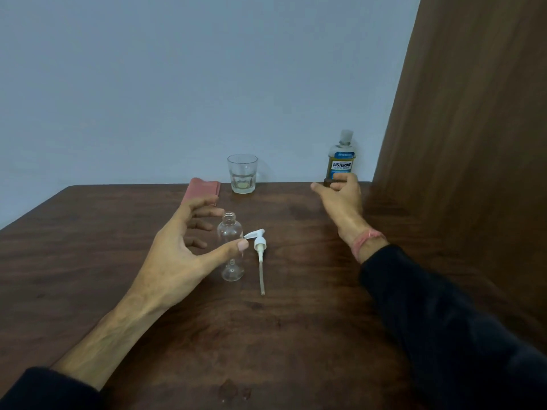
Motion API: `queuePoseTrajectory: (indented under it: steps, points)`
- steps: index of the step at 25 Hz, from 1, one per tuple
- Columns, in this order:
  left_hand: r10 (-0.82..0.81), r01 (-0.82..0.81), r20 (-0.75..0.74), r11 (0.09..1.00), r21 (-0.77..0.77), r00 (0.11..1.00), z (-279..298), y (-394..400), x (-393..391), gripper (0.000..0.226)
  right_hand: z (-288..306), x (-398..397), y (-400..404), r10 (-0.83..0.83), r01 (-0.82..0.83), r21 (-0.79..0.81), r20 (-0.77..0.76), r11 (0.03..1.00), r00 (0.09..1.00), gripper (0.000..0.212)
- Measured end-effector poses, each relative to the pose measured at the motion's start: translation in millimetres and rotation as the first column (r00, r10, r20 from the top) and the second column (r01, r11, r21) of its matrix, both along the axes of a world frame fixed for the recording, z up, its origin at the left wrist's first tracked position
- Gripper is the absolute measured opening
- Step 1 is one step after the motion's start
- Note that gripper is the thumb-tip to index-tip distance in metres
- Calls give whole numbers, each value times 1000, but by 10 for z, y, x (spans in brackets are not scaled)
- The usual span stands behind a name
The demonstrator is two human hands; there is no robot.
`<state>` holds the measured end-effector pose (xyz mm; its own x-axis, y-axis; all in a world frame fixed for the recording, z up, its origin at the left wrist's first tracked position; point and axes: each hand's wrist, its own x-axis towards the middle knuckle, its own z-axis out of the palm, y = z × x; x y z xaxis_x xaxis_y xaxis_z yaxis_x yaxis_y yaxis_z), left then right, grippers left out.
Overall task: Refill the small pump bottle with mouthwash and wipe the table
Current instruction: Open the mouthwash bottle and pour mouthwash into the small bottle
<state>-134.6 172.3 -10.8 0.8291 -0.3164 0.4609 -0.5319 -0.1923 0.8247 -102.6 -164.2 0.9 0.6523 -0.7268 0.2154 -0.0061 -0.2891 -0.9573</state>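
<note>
We see the small pump bottle standing upright and uncapped near the middle of the wooden counter, clear, with no liquid visible inside. Our left hand is spread wide around it, fingers extended behind the bottle and the thumb tip in front of its side; whether the thumb touches the plastic we cannot tell. The white pump head lies flat just to the bottle's right, its tube pointing toward us. Our right hand, a dark sleeve on its arm, reaches to the far edge, fingers curled at the base of the mouthwash bottle; a firm grip cannot be confirmed. A glass and a folded pink cloth sit near the wall.
</note>
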Motion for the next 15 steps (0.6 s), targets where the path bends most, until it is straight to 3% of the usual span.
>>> queuePoseTrajectory:
  steps: [3, 6, 15]
  points:
    - [-10, 10, 15, 1000, -20, 1000, -26, -18, 21, 93, 71, 287, -324, -138, 138, -40, -2, 990, 990, 84]
    - [-15, 16, 40, 1000, -22, 999, -67, -7, 76, 91, 67, 565, -561, -166, 162, -67, -63, 984, 984, 100]
    - [-14, 17, 72, 999, -36, 997, -151, 18, 170, 97, 122, 1242, -903, -198, 195, -48, -64, 980, 978, 95]
